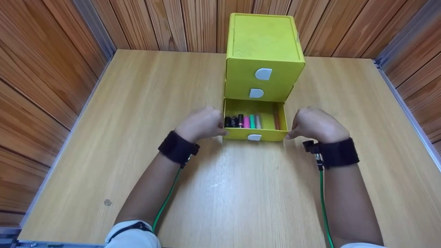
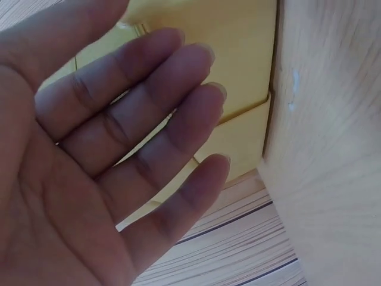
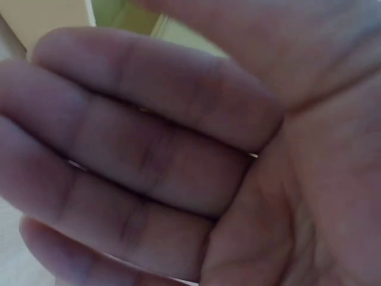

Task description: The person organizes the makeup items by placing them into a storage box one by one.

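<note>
A lime-green three-drawer organizer (image 1: 265, 38) stands at the back of the table, its bottom drawer (image 1: 237, 134) pulled out. Several small tubes and bottles, among them a pink one (image 1: 246, 122) and a green one (image 1: 252, 121), stand in a row at the drawer's left. Along its right wall lies a slim brown stick (image 1: 276, 117). My left hand (image 1: 203, 124) is at the drawer's front left corner, thumb tip right at the edge; its fingers (image 2: 172, 107) extend, loosely bent. At the front right corner is my right hand (image 1: 317, 124), its relaxed fingers (image 3: 161, 89) beside the drawer.
White tab handles mark the top drawer (image 1: 263, 74) and the middle drawer (image 1: 256, 93), both pushed in. Wood-panelled walls (image 1: 165, 24) enclose the wooden table (image 1: 220, 193) at the back and sides. A green cable (image 1: 324, 206) runs from each wrist strap.
</note>
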Motion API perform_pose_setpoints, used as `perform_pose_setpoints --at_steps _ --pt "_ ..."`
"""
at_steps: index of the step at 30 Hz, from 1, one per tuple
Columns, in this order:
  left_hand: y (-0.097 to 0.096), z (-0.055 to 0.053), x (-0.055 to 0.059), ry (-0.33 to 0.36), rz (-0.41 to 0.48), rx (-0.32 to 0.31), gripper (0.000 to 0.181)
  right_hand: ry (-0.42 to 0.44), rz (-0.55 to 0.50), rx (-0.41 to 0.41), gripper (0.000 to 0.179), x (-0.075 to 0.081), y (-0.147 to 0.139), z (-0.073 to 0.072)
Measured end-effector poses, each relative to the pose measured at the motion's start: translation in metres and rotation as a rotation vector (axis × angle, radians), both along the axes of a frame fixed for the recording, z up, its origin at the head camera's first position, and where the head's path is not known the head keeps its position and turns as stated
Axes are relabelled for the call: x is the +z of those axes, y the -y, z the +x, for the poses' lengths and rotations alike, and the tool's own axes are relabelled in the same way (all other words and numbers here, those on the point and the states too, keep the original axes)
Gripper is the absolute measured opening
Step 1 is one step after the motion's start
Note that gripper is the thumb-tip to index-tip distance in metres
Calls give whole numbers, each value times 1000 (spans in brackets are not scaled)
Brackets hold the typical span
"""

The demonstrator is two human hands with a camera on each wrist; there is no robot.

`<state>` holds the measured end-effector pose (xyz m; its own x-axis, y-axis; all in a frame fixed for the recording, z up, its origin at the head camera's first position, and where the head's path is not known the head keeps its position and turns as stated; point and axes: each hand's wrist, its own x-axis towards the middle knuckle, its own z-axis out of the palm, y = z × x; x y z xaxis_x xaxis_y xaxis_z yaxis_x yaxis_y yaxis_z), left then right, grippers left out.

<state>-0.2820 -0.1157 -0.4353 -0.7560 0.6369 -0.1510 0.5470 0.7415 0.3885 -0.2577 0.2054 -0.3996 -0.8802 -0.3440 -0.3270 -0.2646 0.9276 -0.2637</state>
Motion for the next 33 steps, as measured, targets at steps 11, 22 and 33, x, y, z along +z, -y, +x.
perform_pose_setpoints --at_steps 11,22,33 --pt "-2 8 -8 -37 11 12 36 -40 11 55 18 -14 10 0" --pt "-3 3 -8 -79 26 -12 14 -54 32 30 19 -9 10 -1" --pt "-2 -11 -12 -180 90 -36 18 -149 23 -1 15 -13 9 -7"
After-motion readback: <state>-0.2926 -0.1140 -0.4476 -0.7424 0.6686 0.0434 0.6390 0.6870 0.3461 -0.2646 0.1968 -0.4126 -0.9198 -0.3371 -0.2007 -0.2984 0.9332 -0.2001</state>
